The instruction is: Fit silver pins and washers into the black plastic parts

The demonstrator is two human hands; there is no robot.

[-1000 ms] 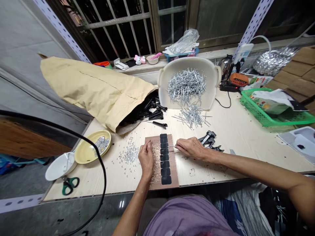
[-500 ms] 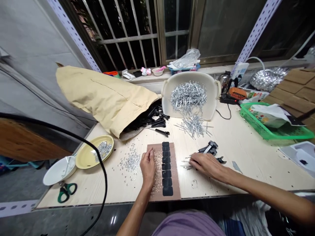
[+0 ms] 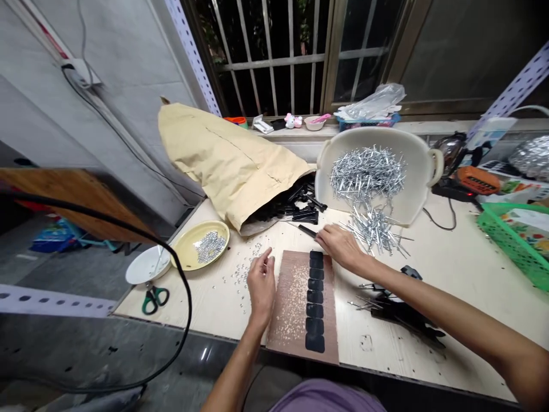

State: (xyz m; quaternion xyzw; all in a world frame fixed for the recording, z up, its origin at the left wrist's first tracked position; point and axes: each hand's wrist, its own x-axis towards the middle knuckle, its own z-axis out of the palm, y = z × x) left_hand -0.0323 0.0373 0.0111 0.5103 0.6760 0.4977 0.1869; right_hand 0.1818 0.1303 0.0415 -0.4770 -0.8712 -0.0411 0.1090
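My right hand [image 3: 341, 247] has its fingers closed on the near end of a slim black plastic piece [image 3: 306, 230], just beyond the far edge of a brown board [image 3: 291, 343]. A column of black rounded pads [image 3: 315, 311] runs along that board, with pale crumbs scattered beside it. At the board's left edge is my left hand [image 3: 261, 286], thumb and forefinger slightly apart, nothing visible between them. Small shiny metal rings or nuts [image 3: 242, 274] lie loose to its left. More black plastic pieces [image 3: 305, 214] spill from a paper sack [image 3: 231, 166].
Behind, a tilted white basin [image 3: 416, 206] spills metal pins [image 3: 377, 229]. Black parts with pins [image 3: 403, 315] lie under my right forearm. Leftward are a yellow dish [image 3: 184, 257], a white dish [image 3: 137, 269] and green-handled scissors [image 3: 152, 300]. A green basket [image 3: 510, 246] stands right.
My right hand has moved from the pins and black parts at the right to the black piece by the sack. My left fingers have loosened from a pinch. The view has turned left.
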